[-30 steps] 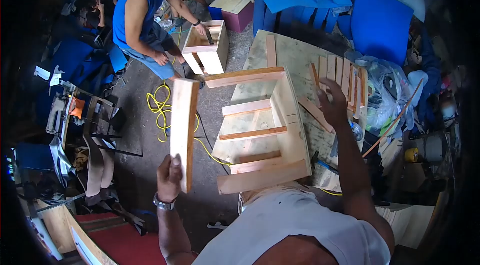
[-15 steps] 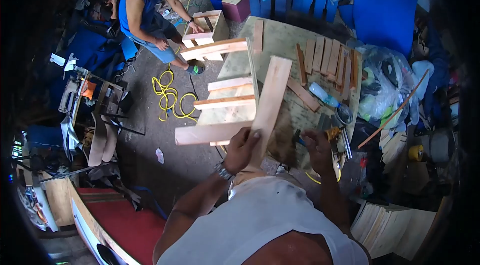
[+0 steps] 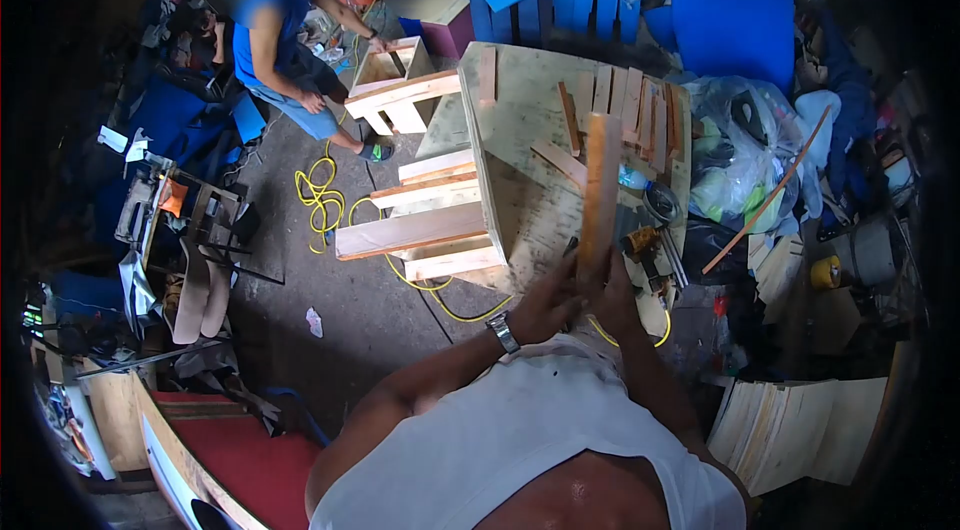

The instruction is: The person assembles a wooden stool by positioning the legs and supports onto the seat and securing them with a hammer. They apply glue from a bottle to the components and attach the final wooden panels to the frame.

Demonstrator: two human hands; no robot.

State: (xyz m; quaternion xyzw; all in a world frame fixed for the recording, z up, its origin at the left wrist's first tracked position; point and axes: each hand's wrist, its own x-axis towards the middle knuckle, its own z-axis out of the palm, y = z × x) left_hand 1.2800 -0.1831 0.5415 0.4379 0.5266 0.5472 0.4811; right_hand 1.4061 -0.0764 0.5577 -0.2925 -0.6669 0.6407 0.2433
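A wooden board (image 3: 600, 180) stands nearly upright before me, its narrow edge turned toward the camera. My left hand (image 3: 548, 302), a metal watch on its wrist, is closed at the board's lower end. On the other side of that end, my right hand (image 3: 612, 300) grips it; some of its fingers are hidden. To the left is a wooden frame with several slats (image 3: 430, 220), resting against the plywood worktable (image 3: 520, 145). Close beyond my right hand, a yellow-and-black power tool (image 3: 640, 242) lies on the table.
Several short wood strips (image 3: 640, 110) and a plastic bottle (image 3: 632, 177) lie on the table. A person in blue (image 3: 280, 50) bends over a wooden box (image 3: 392, 80) at the back left. A yellow cord (image 3: 320, 200) coils on the floor; stacked panels (image 3: 790, 430) stand at lower right.
The board has turned from its broad face to its edge and shifted right. My right hand has come in to grip it beside the left. The view has shifted slightly.
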